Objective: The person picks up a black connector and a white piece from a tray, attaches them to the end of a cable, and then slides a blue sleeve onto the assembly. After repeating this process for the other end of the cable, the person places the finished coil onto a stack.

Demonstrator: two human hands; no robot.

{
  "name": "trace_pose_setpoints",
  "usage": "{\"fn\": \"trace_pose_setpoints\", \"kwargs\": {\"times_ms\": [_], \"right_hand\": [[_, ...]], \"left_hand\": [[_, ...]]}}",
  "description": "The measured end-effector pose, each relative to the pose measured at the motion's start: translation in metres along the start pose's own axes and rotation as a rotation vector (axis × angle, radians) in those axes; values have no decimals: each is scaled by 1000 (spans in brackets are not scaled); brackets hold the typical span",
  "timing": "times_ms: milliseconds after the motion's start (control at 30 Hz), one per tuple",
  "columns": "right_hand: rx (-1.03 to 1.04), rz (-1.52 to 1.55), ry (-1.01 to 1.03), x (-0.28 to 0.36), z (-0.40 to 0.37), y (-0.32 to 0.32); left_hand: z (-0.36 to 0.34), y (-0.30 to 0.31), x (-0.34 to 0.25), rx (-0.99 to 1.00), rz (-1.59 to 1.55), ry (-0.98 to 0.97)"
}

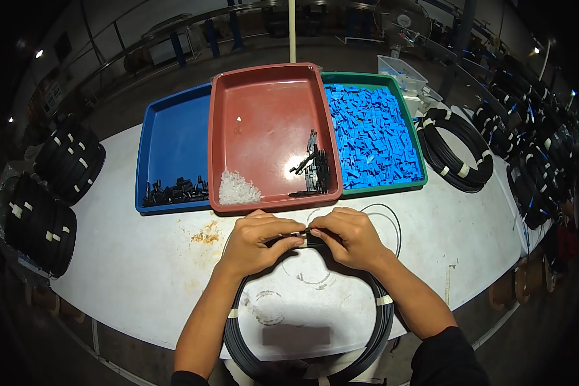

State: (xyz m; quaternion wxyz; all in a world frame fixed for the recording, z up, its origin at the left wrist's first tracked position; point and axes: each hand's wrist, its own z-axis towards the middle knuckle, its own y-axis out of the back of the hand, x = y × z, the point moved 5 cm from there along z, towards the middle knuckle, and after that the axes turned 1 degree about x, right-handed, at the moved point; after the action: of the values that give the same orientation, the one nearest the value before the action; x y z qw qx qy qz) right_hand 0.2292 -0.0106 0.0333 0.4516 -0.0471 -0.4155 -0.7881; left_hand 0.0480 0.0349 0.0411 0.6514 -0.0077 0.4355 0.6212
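Observation:
My left hand (pixel 254 243) and my right hand (pixel 349 238) meet in front of the trays, fingertips nearly touching. Each one pinches thumb against fingers on a small black connector piece (pixel 304 231), mostly hidden by the fingers. Under both hands lies a coil of black cable (pixel 381 321), bound with white tape bands, and it hangs over the near table edge. A loose loop of thin black cable (pixel 399 233) curves out beyond my right hand.
A red tray (pixel 264 109) holds clear plastic bits (pixel 237 189) and black parts (pixel 315 170). It overlaps a blue tray (pixel 174 135) with black pieces and a green tray (pixel 410 122) of blue clips (pixel 370 138). More cable coils stand left (pixel 42 222) and right (pixel 457 151).

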Motion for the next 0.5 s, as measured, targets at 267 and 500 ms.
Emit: {"fn": "trace_pose_setpoints", "kwargs": {"times_ms": [267, 500], "right_hand": [[-13, -22, -3, 0, 1, 1], [59, 16, 87, 7, 0, -1]], "left_hand": [[-4, 4, 7, -31, 36, 44], [-1, 0, -5, -2, 17, -26]]}}
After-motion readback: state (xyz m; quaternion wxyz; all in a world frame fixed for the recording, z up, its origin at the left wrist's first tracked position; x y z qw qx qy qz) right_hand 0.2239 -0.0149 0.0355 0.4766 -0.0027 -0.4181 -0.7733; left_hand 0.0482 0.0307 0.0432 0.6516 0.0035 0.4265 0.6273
